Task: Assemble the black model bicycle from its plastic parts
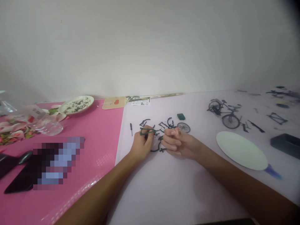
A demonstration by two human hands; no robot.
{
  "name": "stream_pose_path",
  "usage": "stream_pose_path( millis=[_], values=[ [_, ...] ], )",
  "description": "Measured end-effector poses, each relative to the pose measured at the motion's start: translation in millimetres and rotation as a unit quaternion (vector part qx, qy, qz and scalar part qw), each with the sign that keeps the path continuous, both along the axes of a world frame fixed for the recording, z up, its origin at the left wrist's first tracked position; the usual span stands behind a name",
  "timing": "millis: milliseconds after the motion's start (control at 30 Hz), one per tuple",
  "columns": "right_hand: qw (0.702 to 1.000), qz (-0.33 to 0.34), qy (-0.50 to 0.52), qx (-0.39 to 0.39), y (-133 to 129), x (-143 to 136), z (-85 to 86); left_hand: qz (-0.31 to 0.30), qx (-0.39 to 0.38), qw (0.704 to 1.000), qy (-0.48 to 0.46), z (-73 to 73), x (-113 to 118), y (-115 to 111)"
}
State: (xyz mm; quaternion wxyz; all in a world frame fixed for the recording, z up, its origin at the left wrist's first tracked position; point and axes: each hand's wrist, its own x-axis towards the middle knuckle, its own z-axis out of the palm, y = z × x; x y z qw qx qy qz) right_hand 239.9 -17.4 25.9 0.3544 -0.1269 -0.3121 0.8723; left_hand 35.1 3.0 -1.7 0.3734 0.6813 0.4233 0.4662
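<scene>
My left hand (142,144) is closed round a dark green model bicycle frame (146,129), which it holds just above the white table. Close by on the right, my right hand (174,141) has its fingers curled with thumb and forefinger pinched; whatever lies between them is too small or hidden to name. Around both hands lie dark green bicycle parts, among them a curved piece (154,150) partly under the fingers. A spoked wheel (184,127) and a green block (181,116) are just beyond my right hand. A small screwdriver (131,128) lies left of my left hand.
An assembled model bicycle (226,113) stands to the right, near a white oval plate (241,150) and a dark tray (287,144). A fly swatter (114,103) lies along the wall. On the pink surface are a filled plate (77,105), a clear bottle (50,125) and a pixelated device (58,161).
</scene>
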Motion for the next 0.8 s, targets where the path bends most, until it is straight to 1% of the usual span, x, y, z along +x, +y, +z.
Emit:
stream_pose_path(
  millis=[167, 500, 800],
  values=[
    [1.0, 0.005, 0.01, -0.004, 0.0, 0.4, -0.5, 0.0, 0.002, 1.0, 0.002, 0.2, 0.4, 0.2],
    [1.0, 0.012, 0.007, 0.014, -0.1, 0.9, -1.0, 0.003, -0.004, 1.0, 0.003, 0.8, 0.1, -0.6],
    [1.0, 0.003, -0.016, 0.013, -0.6, 0.3, -0.6, -0.005, 0.001, 1.0, 0.002, 0.1, -0.1, -0.7]
  ],
)
